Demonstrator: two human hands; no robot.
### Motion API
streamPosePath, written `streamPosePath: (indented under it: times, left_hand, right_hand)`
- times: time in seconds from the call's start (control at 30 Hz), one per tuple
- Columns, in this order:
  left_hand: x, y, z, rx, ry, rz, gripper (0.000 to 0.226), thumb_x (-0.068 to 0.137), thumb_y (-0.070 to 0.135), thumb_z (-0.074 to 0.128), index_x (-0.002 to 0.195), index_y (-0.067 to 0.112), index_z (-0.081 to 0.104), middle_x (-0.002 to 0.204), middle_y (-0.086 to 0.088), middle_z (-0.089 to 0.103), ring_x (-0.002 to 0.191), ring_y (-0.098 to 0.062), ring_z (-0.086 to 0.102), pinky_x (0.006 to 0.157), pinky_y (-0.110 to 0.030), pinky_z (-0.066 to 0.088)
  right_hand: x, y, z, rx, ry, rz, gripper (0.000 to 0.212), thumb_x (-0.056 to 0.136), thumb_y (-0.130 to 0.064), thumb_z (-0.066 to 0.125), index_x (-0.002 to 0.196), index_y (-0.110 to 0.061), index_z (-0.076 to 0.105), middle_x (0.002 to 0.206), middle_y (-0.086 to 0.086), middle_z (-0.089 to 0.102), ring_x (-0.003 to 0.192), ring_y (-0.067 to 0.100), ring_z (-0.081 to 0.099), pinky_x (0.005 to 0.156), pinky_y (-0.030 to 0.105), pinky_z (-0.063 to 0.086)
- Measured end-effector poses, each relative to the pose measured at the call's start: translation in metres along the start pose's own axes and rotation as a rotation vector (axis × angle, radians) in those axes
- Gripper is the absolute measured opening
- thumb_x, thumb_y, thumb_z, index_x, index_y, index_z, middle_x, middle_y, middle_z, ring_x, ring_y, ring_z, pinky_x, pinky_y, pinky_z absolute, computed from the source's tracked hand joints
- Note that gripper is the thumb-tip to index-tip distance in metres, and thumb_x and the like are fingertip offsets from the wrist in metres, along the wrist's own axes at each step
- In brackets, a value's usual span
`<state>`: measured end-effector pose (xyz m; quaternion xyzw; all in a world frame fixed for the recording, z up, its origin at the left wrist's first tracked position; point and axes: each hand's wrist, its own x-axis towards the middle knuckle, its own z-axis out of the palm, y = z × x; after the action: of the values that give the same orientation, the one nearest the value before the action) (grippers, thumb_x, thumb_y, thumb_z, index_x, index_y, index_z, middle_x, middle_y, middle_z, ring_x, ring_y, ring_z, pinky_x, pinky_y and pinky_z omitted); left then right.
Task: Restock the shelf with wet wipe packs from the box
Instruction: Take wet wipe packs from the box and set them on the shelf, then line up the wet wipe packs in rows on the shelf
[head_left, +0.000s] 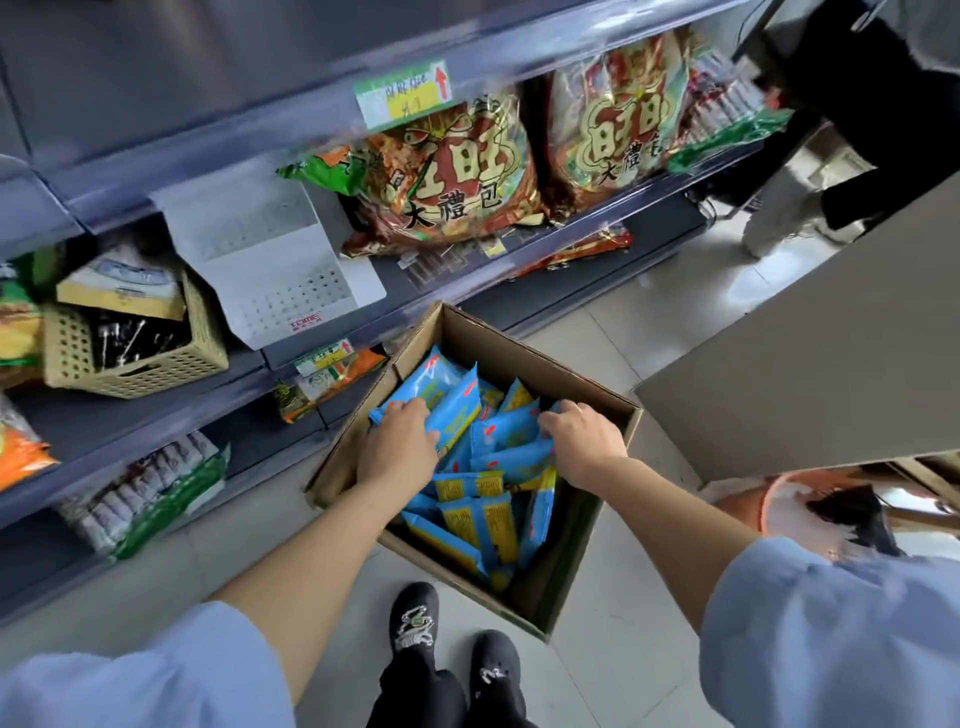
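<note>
Left hand and right hand each grasp wet wipe packs inside the box; the shelf lies leftward, nearer the left hand

The box is plain brown cardboard, matt, rough at its cut edges. The wet wipe packs in it are blue and yellow plastic film, smooth and glossy. At ten o'clock from the box, the basket is beige perforated plastic with a dull finish. At twelve o'clock, the snack bags are shiny, crinkled film. The shelf looks like smooth grey painted metal. The floor is pale glossy tile. The sleeve at five o'clock is matt light-blue cloth.
</note>
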<state>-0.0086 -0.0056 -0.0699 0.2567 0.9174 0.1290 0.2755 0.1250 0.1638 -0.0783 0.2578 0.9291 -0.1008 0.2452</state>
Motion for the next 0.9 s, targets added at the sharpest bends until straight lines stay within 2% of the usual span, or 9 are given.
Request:
streamPosePath:
  times: [0.1,0.17,0.27,0.4,0.53,0.63,0.73,0.83,0.9]
  left_hand:
    - [-0.007,0.004,-0.022,0.005,0.091,0.043,0.026,0.097,0.022,0.051,0.121,0.015,0.055,0.116,-0.007,0.061,0.101,-0.029,0.058,0.071,-0.037,0.045]
    - [-0.013,0.007,-0.041,-0.015,0.128,0.075,0.028,0.096,0.023,0.052,0.123,0.019,0.057,0.118,-0.004,0.063,0.103,-0.028,0.059,0.076,-0.039,0.049]
    - [-0.026,0.012,-0.076,-0.063,0.181,0.083,0.022,0.093,0.024,0.059,0.114,0.023,0.06,0.111,0.0,0.066,0.095,-0.026,0.062,0.072,-0.039,0.051]
    - [-0.053,0.015,-0.129,-0.197,0.271,0.041,0.015,0.086,0.022,0.068,0.098,0.019,0.06,0.101,0.0,0.066,0.091,-0.024,0.061,0.075,-0.038,0.049]
    - [-0.082,0.009,-0.184,-0.312,0.375,0.002,0.014,0.082,0.017,0.073,0.093,0.017,0.064,0.096,0.0,0.066,0.084,-0.017,0.06,0.068,-0.029,0.044]
    - [-0.104,-0.002,-0.223,-0.373,0.447,-0.016,0.017,0.08,0.014,0.075,0.094,0.016,0.066,0.093,-0.001,0.066,0.085,-0.018,0.061,0.068,-0.027,0.042]
    - [-0.125,-0.017,-0.261,-0.356,0.529,-0.031,0.017,0.083,0.016,0.071,0.1,0.017,0.068,0.102,-0.001,0.068,0.089,-0.019,0.063,0.072,-0.03,0.048]
    - [-0.147,-0.033,-0.299,-0.317,0.614,-0.016,0.016,0.09,0.017,0.061,0.103,0.024,0.067,0.104,0.006,0.065,0.086,-0.017,0.061,0.067,-0.032,0.05]
    - [-0.161,-0.045,-0.324,-0.316,0.671,0.005,0.015,0.092,0.016,0.059,0.1,0.027,0.066,0.103,0.008,0.063,0.087,-0.016,0.058,0.068,-0.033,0.049]
  right_hand:
    - [-0.007,0.001,-0.016,0.056,-0.031,-0.057,0.022,0.087,-0.023,0.062,0.109,-0.02,0.058,0.113,0.004,0.057,0.106,0.027,0.056,0.074,0.032,0.042]
    - [-0.014,-0.001,-0.033,0.06,-0.007,-0.087,0.023,0.086,-0.029,0.063,0.108,-0.022,0.06,0.112,0.002,0.059,0.105,0.026,0.057,0.072,0.031,0.039]
    - [-0.025,-0.008,-0.067,0.166,0.076,-0.097,0.022,0.083,-0.031,0.066,0.105,-0.024,0.062,0.106,0.001,0.063,0.101,0.026,0.058,0.072,0.031,0.041]
    - [-0.043,-0.027,-0.121,0.303,0.156,-0.162,0.021,0.083,-0.03,0.069,0.103,-0.023,0.065,0.103,0.001,0.067,0.096,0.024,0.059,0.074,0.032,0.045]
    - [-0.06,-0.053,-0.171,0.384,0.205,-0.235,0.019,0.085,-0.027,0.069,0.102,-0.021,0.062,0.102,-0.002,0.065,0.09,0.021,0.059,0.072,0.032,0.046]
    - [-0.072,-0.076,-0.206,0.414,0.244,-0.3,0.017,0.088,-0.024,0.066,0.104,-0.018,0.061,0.094,-0.004,0.059,0.082,0.016,0.054,0.067,0.029,0.042]
    - [-0.081,-0.105,-0.237,0.44,0.28,-0.373,0.017,0.088,-0.021,0.066,0.105,-0.018,0.064,0.092,-0.003,0.058,0.085,0.018,0.055,0.07,0.032,0.045]
    - [-0.086,-0.142,-0.264,0.489,0.32,-0.429,0.016,0.084,-0.019,0.07,0.099,-0.019,0.069,0.089,-0.002,0.062,0.086,0.021,0.06,0.075,0.033,0.048]
    - [-0.09,-0.168,-0.281,0.545,0.326,-0.47,0.014,0.083,-0.016,0.071,0.097,-0.018,0.069,0.085,-0.001,0.064,0.078,0.019,0.06,0.069,0.03,0.049]
